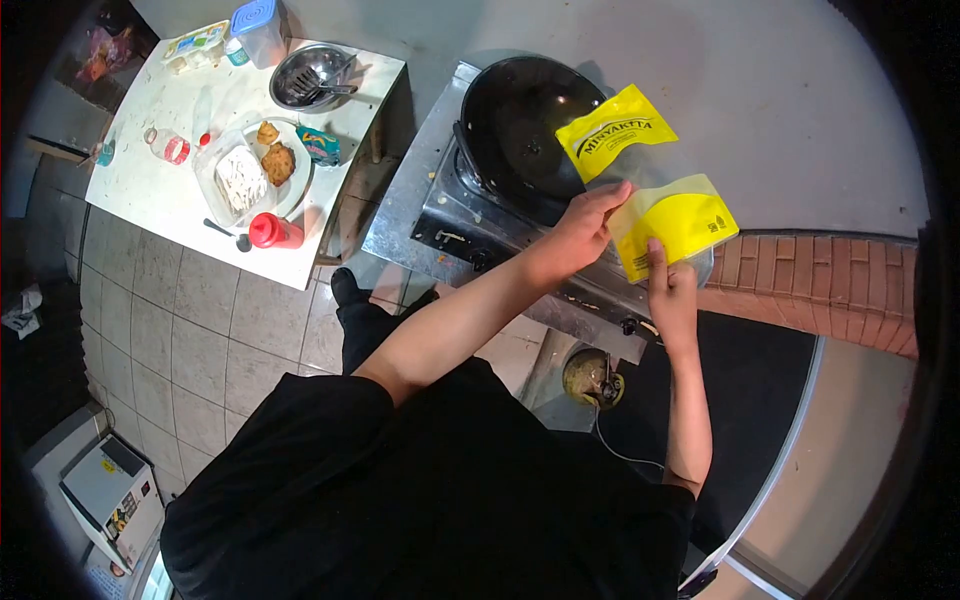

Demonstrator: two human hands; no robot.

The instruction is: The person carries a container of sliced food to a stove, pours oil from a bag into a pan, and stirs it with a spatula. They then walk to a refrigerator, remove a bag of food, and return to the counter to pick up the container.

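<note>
**Yellow pouch held over the stove, not yet tipped**

The left hand [588, 228] had its fingers closed on the clear middle of the yellow pouch [660, 205]. The right hand [672, 298] pinched the pouch's lower edge, one finger lying flat up its yellow face. The pouch hung in the air just past the rim of the black wok [520, 125], over the near side of the steel stove [450, 215], touching neither. Its printed top leaned toward the wok.

The step looked like readying the pouch, with both hands steadying it and nothing pouring out. Whether its top was open could not be made out. A next move would call for a firm grip and a slow tilt above the wok.

Well apart on the white tabletop [160, 190] sat a plate of food [285, 165], a metal bowl [312, 75] and a red bottle [272, 232].
</note>
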